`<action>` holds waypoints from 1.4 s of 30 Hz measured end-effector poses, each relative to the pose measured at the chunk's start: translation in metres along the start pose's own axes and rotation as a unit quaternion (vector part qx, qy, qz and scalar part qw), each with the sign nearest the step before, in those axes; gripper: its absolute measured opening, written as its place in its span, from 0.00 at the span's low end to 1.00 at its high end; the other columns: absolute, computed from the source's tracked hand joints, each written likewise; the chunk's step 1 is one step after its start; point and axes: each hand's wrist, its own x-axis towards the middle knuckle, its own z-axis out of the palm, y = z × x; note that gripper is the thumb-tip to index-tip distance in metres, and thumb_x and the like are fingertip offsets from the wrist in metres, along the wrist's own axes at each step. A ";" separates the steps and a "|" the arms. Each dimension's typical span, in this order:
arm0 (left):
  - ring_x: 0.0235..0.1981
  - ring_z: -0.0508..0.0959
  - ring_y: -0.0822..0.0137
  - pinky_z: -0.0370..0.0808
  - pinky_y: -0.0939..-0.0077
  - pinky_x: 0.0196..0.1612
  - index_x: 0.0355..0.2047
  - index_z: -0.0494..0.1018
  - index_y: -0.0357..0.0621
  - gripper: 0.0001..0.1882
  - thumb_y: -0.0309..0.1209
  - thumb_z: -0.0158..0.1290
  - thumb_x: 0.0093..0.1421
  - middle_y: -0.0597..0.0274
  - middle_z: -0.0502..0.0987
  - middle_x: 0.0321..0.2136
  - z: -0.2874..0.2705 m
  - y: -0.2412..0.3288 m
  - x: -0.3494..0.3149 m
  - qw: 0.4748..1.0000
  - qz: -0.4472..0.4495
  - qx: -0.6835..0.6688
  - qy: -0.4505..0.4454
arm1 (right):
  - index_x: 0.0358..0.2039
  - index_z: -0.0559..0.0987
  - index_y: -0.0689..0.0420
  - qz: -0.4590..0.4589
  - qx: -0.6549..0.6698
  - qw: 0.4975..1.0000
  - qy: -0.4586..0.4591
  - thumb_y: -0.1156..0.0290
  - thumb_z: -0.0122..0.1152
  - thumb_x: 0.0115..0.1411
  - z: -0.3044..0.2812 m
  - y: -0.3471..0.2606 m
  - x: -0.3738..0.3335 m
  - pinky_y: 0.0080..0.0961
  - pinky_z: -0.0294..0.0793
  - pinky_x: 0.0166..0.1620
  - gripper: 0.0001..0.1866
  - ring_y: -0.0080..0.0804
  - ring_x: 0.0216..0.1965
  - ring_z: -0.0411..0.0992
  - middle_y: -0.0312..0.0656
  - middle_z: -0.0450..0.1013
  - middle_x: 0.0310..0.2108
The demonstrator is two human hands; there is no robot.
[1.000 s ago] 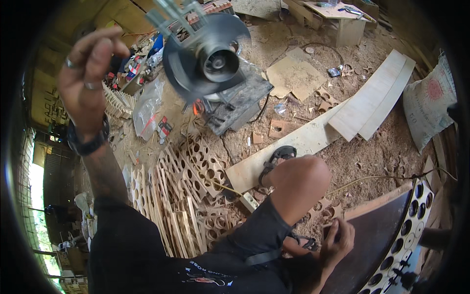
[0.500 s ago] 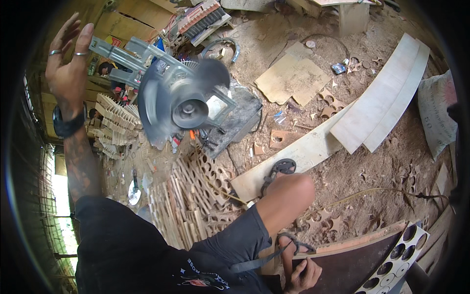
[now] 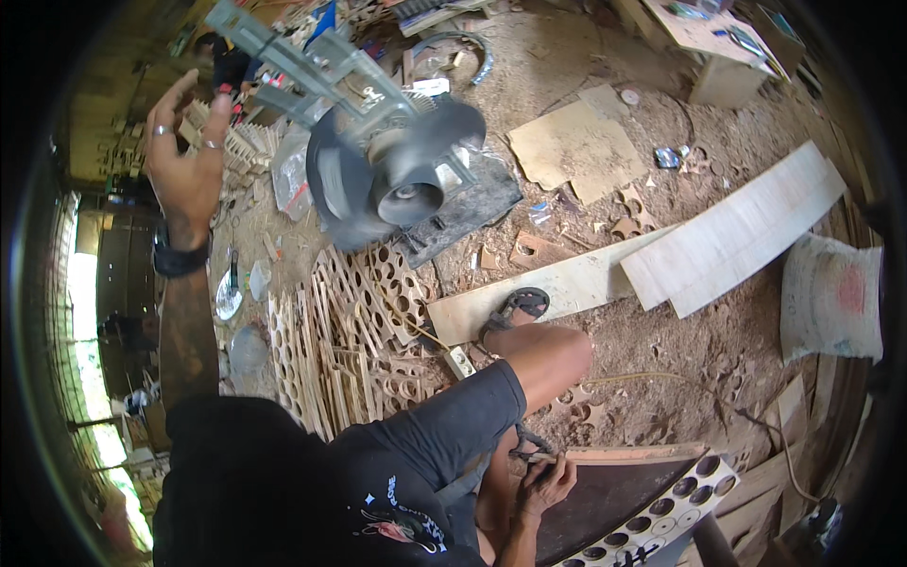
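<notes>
My left hand [image 3: 187, 165] is raised at the upper left, fingers stretched and apart, with two rings and a dark wristband. Nothing is in it. Just right of it is an electric fan [image 3: 408, 196], its dark blades blurred by spinning, on a grey metal frame [image 3: 312, 71]. Low in the picture, my right hand [image 3: 548, 484] is closed, fingers bent, at the corner of a dark brown board [image 3: 605, 501] by my lap. What its fingers hold, if anything, is hidden. A pale strip with round holes [image 3: 694, 487] lies along that board's lower edge.
Cut wooden strips with round holes [image 3: 340, 331] are piled left of my leg. Long plywood pieces [image 3: 557, 283] cross the sawdust floor, near a white sack [image 3: 831, 298]. A white power strip [image 3: 460, 362] and a yellowish cord [image 3: 633, 378] lie by my knee. A table [image 3: 680, 33] stands far right.
The whole view has shifted, so the fan, left hand and dark board sit differently in it. The left hand stays raised beside the spinning fan. My right hand has moved up to the board's corner.
</notes>
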 end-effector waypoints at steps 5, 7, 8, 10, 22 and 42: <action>0.53 0.72 0.57 0.68 0.64 0.56 0.56 0.69 0.42 0.34 0.42 0.66 0.53 0.50 0.71 0.52 0.006 0.017 0.105 0.986 0.162 0.039 0.016 | 0.52 0.71 0.58 0.062 0.007 0.995 -0.079 0.69 0.58 0.59 -0.012 -0.011 0.004 0.44 0.69 0.48 0.20 0.54 0.46 0.68 0.56 0.67 0.47; 0.54 0.71 0.57 0.68 0.65 0.57 0.58 0.68 0.42 0.34 0.42 0.65 0.54 0.49 0.71 0.53 0.006 0.003 0.154 0.989 0.135 0.032 -0.045 | 0.50 0.72 0.59 0.089 0.024 0.991 -0.093 0.69 0.58 0.58 -0.020 -0.018 0.014 0.44 0.69 0.48 0.20 0.54 0.46 0.67 0.55 0.67 0.46; 0.55 0.71 0.57 0.67 0.65 0.57 0.59 0.67 0.43 0.35 0.42 0.65 0.54 0.49 0.70 0.54 0.009 -0.005 0.175 0.988 0.135 0.019 -0.078 | 0.50 0.72 0.60 0.103 0.040 0.989 -0.095 0.68 0.59 0.58 -0.025 -0.022 0.021 0.44 0.69 0.47 0.19 0.54 0.45 0.68 0.55 0.68 0.46; 0.57 0.70 0.59 0.66 0.67 0.59 0.60 0.66 0.44 0.34 0.42 0.62 0.56 0.50 0.71 0.55 0.011 -0.020 0.202 0.976 0.088 0.026 -0.200 | 0.49 0.72 0.61 0.128 0.054 0.985 -0.101 0.69 0.59 0.57 -0.036 -0.033 0.032 0.45 0.68 0.47 0.19 0.54 0.45 0.67 0.55 0.67 0.46; 0.45 0.76 0.67 0.70 0.71 0.52 0.50 0.73 0.38 0.22 0.27 0.60 0.54 0.57 0.78 0.42 0.037 -0.073 0.247 0.846 -0.074 -0.173 -0.498 | 0.46 0.79 0.58 0.210 0.198 0.855 -0.431 0.51 0.54 0.61 -0.082 -0.185 0.050 0.43 0.72 0.49 0.24 0.57 0.46 0.74 0.56 0.77 0.40; 0.41 0.78 0.60 0.71 0.69 0.49 0.40 0.76 0.35 0.11 0.29 0.56 0.59 0.53 0.78 0.39 0.007 -0.029 0.308 0.915 -0.104 -0.218 -0.323 | 0.44 0.80 0.55 0.063 -0.019 0.769 -0.635 0.46 0.56 0.58 -0.171 -0.186 0.332 0.43 0.69 0.54 0.25 0.51 0.50 0.72 0.53 0.74 0.48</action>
